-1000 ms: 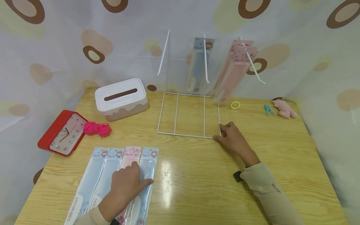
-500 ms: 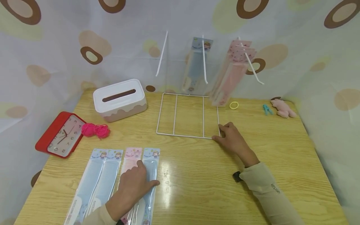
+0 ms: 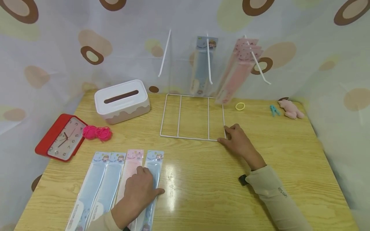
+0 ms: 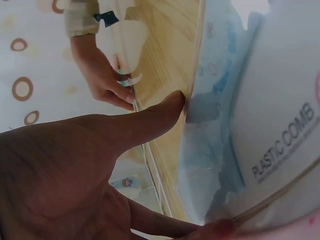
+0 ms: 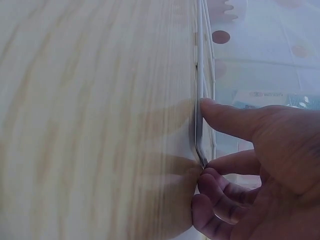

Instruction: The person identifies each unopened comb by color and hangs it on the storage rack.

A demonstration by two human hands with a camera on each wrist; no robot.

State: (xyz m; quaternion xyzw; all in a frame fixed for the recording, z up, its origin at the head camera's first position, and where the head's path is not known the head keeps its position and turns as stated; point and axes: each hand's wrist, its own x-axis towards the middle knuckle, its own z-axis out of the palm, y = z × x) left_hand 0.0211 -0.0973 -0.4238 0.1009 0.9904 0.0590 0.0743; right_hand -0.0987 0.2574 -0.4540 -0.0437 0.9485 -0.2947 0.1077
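Note:
My left hand [image 3: 138, 189] lies over the rightmost blue packaged comb [image 3: 154, 166], thumb at its right edge and fingers at its left edge. In the left wrist view, the thumb tip [image 4: 175, 100] meets the clear wrapper, printed "PLASTIC COMB". A pink packaged comb [image 3: 131, 168] and two blue ones [image 3: 93, 179] lie to the left. My right hand [image 3: 238, 141] pinches the near right corner of the white wire rack's base [image 3: 208, 118]. One blue comb [image 3: 200, 67] hangs from the rack's middle hook; several pink combs [image 3: 235, 77] hang from the right hook.
The left hook [image 3: 164, 53] carries nothing. Leftward are a tissue box [image 3: 124, 99], red clock [image 3: 52, 134] and pink yarn [image 3: 98, 132]. Rightward lie a yellow ring [image 3: 240, 106], blue clip [image 3: 274, 110] and pink toy [image 3: 290, 109]. Patterned cloth [image 3: 124, 64] stands behind.
My left hand has shifted slightly right, and the gap between the pink comb and the rightmost blue comb has widened a little. The hanging combs have swung; my right hand stays at the rack's corner.

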